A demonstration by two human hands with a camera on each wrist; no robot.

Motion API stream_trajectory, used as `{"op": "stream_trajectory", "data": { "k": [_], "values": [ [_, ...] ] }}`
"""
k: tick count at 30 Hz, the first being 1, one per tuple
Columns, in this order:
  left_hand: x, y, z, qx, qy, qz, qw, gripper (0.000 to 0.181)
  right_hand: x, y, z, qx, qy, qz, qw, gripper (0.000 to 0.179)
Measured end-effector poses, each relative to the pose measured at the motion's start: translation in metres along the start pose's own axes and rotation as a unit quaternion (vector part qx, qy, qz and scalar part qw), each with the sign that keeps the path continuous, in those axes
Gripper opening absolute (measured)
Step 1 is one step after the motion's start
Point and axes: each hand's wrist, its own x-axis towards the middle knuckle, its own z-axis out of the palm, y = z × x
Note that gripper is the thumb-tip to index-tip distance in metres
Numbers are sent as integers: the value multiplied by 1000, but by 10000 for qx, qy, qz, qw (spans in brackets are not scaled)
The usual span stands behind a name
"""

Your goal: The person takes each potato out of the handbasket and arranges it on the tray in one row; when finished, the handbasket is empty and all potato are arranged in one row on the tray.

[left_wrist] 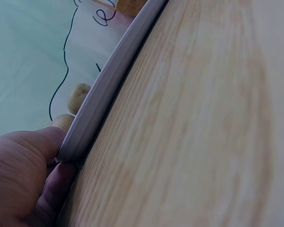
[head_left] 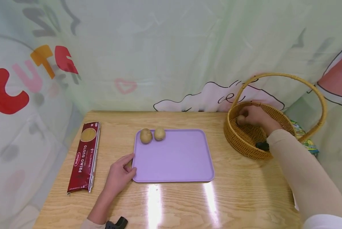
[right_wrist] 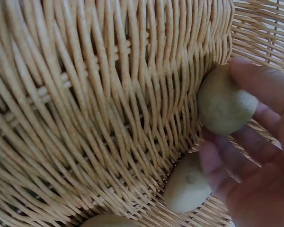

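My left hand [head_left: 117,176] grips the left edge of a lilac tray [head_left: 173,159], thumb on the rim and fingers below it in the left wrist view. Two potatoes lie in the tray's far left corner, a browner potato [head_left: 146,136] and a paler potato [head_left: 159,134]. Inside a wicker basket [head_left: 239,146] at the right, my right hand [head_left: 255,115] holds a potato [right_wrist: 227,100] between thumb and fingers, close to the woven wall. Just under those fingers sits another potato [right_wrist: 188,184], and part of one more potato [right_wrist: 109,221] shows at the bottom of the right wrist view.
A red spaghetti packet [head_left: 83,156] lies left of the tray on the wooden table [head_left: 182,203]. The basket's tall handle [head_left: 321,101] arches over my right forearm. A colourful bag [head_left: 309,144] is partly hidden behind the basket. A printed curtain [head_left: 171,57] hangs along the back.
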Motion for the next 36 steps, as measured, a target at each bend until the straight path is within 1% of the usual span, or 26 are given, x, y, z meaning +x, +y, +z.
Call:
{"op": "stream_trajectory", "data": {
  "k": [6, 12, 15, 19, 24, 28, 31, 36],
  "values": [
    [0, 2, 0, -26, -11, -73, 10000, 52, -1, 2, -4, -218, -107, -163, 9996, 38],
    [0, 3, 1, -101, -23, -56, 9999, 52, -5, -2, -17, -396, 80, -428, 9983, 33],
    [-1, 4, 1, -54, -5, -65, 10000, 52, -10, -9, -26, -561, 202, -471, 9971, 34],
    [-1, 4, 1, 36, 1, -87, 10000, 52, -19, -21, -37, -688, 254, -300, 9969, 40],
    [-2, 4, 1, 65, 7, -102, 9999, 51, -31, -36, -46, -601, 314, -265, 9973, 45],
    [-3, 5, 1, 75, 5, -131, 9999, 51, -40, -49, -50, -609, 447, -409, 9963, 46],
    [-3, 5, 1, 82, -2, -142, 9999, 51, -46, -58, -52, -718, 561, -520, 9945, 44],
    [-4, 7, 1, 44, -12, -189, 9998, 51, -56, -74, -53, -788, 632, -700, 9924, 44]
  ]
}}
